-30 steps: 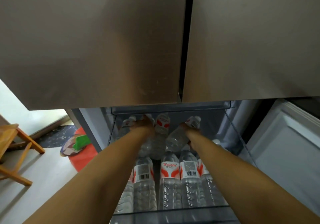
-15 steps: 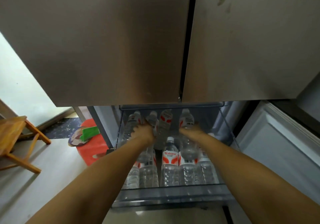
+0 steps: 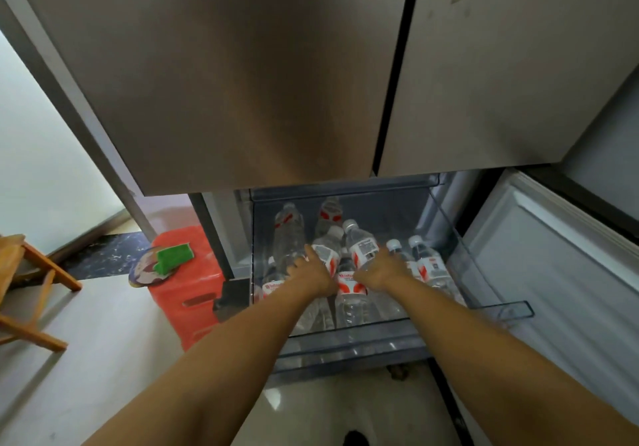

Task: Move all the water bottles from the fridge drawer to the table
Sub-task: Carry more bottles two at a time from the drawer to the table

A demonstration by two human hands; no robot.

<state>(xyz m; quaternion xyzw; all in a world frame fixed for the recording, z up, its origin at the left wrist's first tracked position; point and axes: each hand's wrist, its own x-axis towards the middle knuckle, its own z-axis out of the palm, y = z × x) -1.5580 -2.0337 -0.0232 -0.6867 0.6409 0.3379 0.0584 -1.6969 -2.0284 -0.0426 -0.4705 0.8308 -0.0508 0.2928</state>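
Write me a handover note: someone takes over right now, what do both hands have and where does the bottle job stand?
Left hand: gripping a water bottle in the fridge drawer.
Right hand: gripping a second bottle, tilted, cap raised above the rest.
Drawer is pulled out; several more bottles lie inside, including two at the back and two by the right wall.
Table is out of view, so bottles already moved cannot be counted.
Left: lift both out, carry to the table, return for the rest.

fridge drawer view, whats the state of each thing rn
drawer: pulled out, bottles inside
upper doors: closed
left hand: grips a bottle, raised
right hand: grips a tilted bottle
other bottles: lying in drawer
sponge: resting on a red stool
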